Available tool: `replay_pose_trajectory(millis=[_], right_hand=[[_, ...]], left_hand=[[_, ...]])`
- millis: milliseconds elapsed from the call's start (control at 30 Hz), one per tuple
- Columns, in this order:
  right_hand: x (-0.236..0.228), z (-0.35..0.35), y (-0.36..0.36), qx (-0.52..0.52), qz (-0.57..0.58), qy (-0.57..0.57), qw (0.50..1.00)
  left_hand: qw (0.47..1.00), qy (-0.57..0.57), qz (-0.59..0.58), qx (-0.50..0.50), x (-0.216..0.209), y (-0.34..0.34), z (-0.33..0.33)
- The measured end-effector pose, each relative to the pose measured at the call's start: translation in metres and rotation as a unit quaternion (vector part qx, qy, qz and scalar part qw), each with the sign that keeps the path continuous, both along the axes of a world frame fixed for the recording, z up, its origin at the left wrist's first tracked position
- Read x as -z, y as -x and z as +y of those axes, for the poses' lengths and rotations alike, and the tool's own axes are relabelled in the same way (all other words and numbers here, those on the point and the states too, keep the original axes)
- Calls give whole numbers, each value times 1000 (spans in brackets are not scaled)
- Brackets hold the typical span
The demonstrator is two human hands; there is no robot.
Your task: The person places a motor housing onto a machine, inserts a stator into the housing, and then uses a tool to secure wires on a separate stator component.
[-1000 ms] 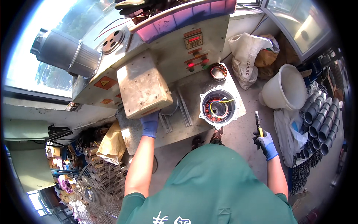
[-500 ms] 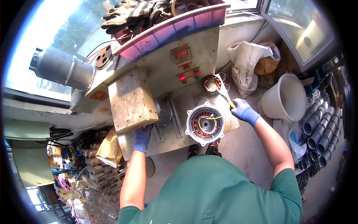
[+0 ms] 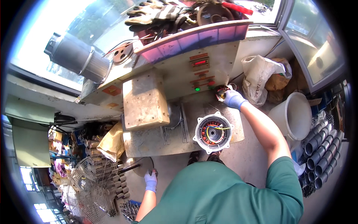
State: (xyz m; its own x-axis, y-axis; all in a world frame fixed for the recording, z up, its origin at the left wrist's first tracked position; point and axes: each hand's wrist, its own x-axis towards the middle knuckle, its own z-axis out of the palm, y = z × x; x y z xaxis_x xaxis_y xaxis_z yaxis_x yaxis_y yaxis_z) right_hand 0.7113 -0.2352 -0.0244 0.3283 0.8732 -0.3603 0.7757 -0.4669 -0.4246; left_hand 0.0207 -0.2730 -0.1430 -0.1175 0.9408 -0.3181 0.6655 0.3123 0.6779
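Observation:
My right hand (image 3: 234, 99), in a pale violet glove, is closed at the far right of the bench. A yellow-handled tool (image 3: 223, 96) shows in part at its fingers; the rest is hidden. It is right beside a ring of copper winding (image 3: 220, 90), partly covered by the hand. My left hand (image 3: 151, 181), gloved alike, hangs low in front of the bench with fingers loosely apart and nothing seen in it. A round metal motor housing (image 3: 197, 139) stands at the bench's front right. Inside it are a red-brown winding (image 3: 204, 131) and yellow and blue wires.
A beige metal block (image 3: 145, 100) sits on the bench (image 3: 145, 145), left of two rails. Behind rises a panel (image 3: 175, 72) with a green light. Gloves and parts fill a purple crate (image 3: 194, 40). A white bucket (image 3: 294, 115), grey tubes (image 3: 317, 160) and a wire fan guard (image 3: 87, 186) stand around.
My left hand has dropped from under the beige block toward my body. My right hand has moved forward to the winding ring with the yellow-handled tool. The panel light turned from red to green.

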Motion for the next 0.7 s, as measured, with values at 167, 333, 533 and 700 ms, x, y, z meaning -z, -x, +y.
replay_pose_trajectory(millis=[167, 333, 533, 700], right_hand=[[13, -59, -4, 145, 90, -50, 984], [48, -183, -5, 320, 349, -120, 873], [52, -308, 62, 371, 364, -97, 849], [-40, -295, 164, 374, 451, -127, 800]], left_hand=[[999, 45, 10, -15, 22, 33, -18], [982, -46, 174, 55, -45, -8, 59], [973, -105, 161, 127, -58, -28, 166], [935, -148, 140, 291, -11, -63, 218]])
